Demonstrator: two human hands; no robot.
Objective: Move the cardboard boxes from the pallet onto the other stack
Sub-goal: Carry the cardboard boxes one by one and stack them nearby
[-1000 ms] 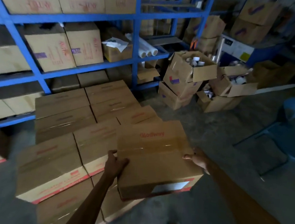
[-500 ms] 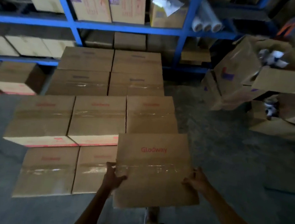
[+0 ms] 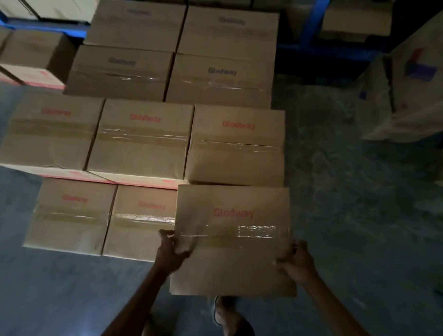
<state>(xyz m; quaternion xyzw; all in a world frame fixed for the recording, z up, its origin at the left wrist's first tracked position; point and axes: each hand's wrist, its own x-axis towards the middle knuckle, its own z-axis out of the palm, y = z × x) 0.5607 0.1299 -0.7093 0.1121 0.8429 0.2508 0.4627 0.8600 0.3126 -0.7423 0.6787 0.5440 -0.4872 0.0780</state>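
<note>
Gripping the carried box (image 3: 229,262) by its side edges, your left hand (image 3: 171,250) and right hand (image 3: 297,264) curl their fingers round it, just beside the stack (image 3: 71,219). By the look of it, it is not yet set down; the gap at the front row's right seems its slot. The pallet is out of frame, so you cannot tell how many boxes are left. Dim light hides the box's underside.

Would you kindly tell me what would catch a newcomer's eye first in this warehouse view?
First comes the Glodway cardboard box held low at centre, with the left hand gripping its left edge and the right hand its right edge. Beyond it, rows of sealed Glodway boxes spread out toward the blue shelving at the top.
</note>
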